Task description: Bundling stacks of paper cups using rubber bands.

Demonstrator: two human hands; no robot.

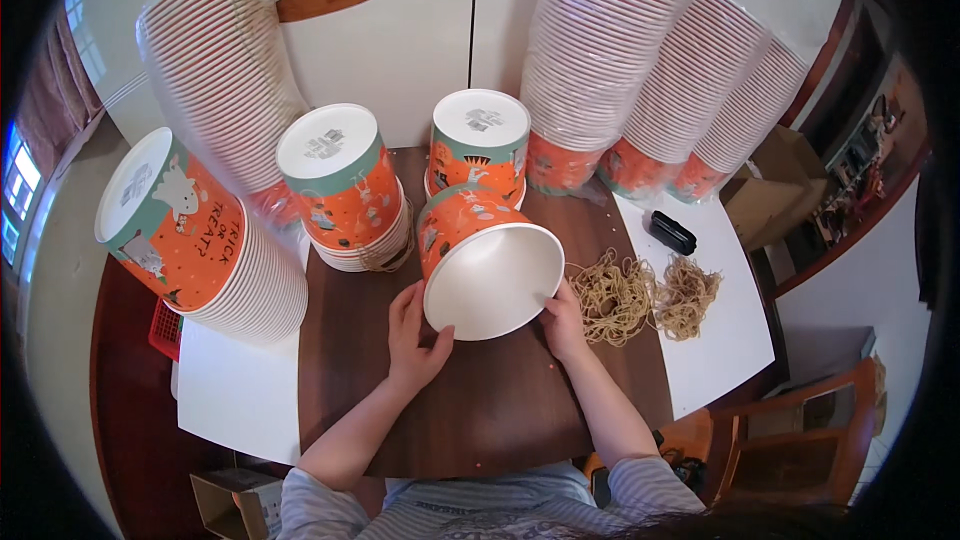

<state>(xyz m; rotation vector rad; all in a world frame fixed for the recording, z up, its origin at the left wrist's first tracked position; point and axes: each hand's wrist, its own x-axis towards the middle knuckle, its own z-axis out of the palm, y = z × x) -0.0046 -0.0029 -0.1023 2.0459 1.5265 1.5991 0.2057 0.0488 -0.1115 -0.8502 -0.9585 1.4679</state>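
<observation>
While both hands supported the printed paper bucket [495, 282], its open mouth faced the person and its base tilted away; the left hand [412, 342] gripped the lower-left rim, thumb at the lip and fingers spread along the outer wall; the right hand [565, 322] gripped the opposite side, thumb at the rim, its other fingers largely hidden behind the wall. This two-sided hold presumably balanced the wide mouth and spared the thin wall from crushing.

Just right of the right fingers lay a tangled pile of tan bands [612, 298], with a smaller pile of tan bands [688, 298] beyond it, both within easy reach; farther off sat a black oblong object [672, 232], its kind unclear.

Ahead of the fingers, an inverted rear stack [480, 132] stood behind the bucket, any contact being hidden; ahead and left stood an inverted middle stack [338, 185]; farther left, an inverted left stack [190, 230]; nesting likely saved table space. Well beyond the right fingers leaned tall plastic-sleeved stacks [605, 60], the sleeves probably holding the columns together.
</observation>
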